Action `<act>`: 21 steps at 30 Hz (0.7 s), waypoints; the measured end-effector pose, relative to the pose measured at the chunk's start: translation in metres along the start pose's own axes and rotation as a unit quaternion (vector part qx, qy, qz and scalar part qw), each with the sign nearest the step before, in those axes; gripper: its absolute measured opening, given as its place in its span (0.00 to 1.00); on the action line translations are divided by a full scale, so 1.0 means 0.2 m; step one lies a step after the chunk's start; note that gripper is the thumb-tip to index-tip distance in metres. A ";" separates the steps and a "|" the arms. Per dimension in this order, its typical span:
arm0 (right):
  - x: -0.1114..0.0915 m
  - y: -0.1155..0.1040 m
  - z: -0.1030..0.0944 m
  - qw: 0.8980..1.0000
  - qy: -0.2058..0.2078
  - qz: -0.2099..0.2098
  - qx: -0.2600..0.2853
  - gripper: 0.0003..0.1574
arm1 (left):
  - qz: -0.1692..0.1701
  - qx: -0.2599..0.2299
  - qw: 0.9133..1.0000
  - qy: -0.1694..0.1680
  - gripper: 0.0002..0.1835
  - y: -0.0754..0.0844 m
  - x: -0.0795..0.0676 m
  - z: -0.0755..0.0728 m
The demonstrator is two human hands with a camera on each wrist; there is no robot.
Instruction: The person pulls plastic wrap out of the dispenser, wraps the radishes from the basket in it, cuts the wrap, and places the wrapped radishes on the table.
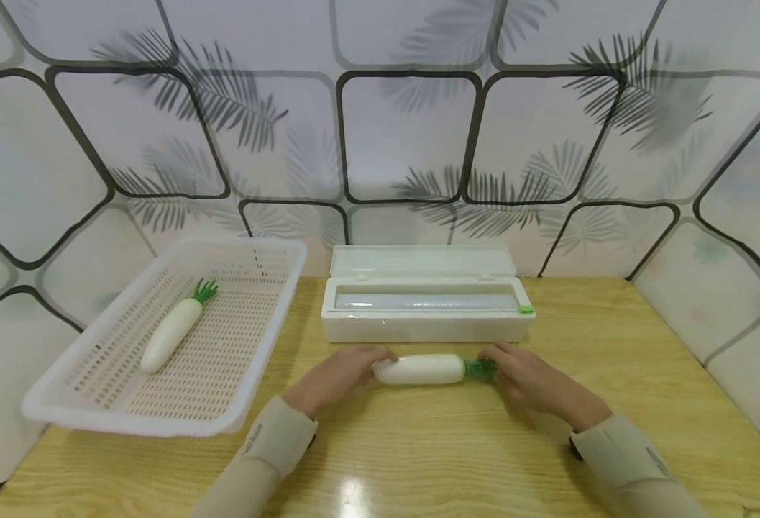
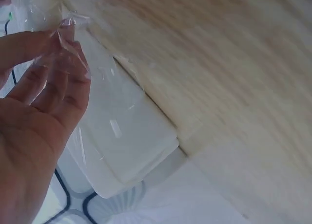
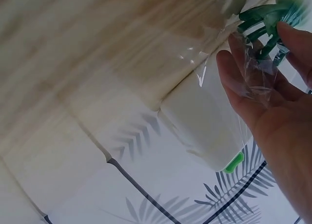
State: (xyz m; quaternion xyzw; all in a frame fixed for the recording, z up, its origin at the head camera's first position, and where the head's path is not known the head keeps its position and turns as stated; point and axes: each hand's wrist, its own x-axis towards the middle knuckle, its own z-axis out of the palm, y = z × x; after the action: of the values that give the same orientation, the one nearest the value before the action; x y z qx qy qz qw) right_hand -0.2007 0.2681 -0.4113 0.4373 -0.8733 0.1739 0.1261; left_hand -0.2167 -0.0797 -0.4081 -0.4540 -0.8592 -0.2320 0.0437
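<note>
A white radish [image 1: 420,370] with green leaves [image 1: 479,369] lies sideways in front of the white box, with clear plastic wrap about it. My left hand [image 1: 339,375] is at the radish's blunt end. In the left wrist view its thumb and fingers pinch a gathered bit of plastic wrap [image 2: 73,51]. My right hand [image 1: 538,380] is at the leafy end, pinching plastic wrap [image 3: 258,78] beside the leaves in the right wrist view. How tightly the film lies round the radish is hard to see.
Behind the radish stands a white wrap box [image 1: 425,329], lid raised, with a roll of film [image 1: 425,301] inside and a green slider [image 1: 525,309] at its right end. A white basket [image 1: 240,403] on the left holds another radish [image 1: 172,334]. The patterned wall [image 1: 412,137] rises behind.
</note>
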 end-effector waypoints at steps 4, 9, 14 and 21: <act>0.02 0.00 -0.02 0.998 -0.040 0.038 0.000 0.20 | -0.029 -0.041 0.999 -0.020 0.24 -0.03 0.01 -0.02; 0.03 -0.01 -0.03 0.996 -0.060 0.062 -0.011 0.21 | -0.043 -0.035 0.998 -0.041 0.26 -0.04 0.03 -0.03; 0.02 0.01 0.00 0.999 -0.007 0.027 -0.023 0.26 | -0.041 0.005 0.999 -0.033 0.26 -0.03 0.04 -0.03; 0.04 0.06 0.02 0.999 0.025 -0.018 -0.017 0.26 | -0.017 0.063 0.998 0.004 0.29 -0.04 0.03 -0.03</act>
State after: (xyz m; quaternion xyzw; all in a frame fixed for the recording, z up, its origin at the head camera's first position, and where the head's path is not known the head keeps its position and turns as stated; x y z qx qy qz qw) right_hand -0.2154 0.2686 -0.4142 0.4462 -0.8648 0.1676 0.1581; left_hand -0.2264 -0.0818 -0.4048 -0.4346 -0.8797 -0.1795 0.0716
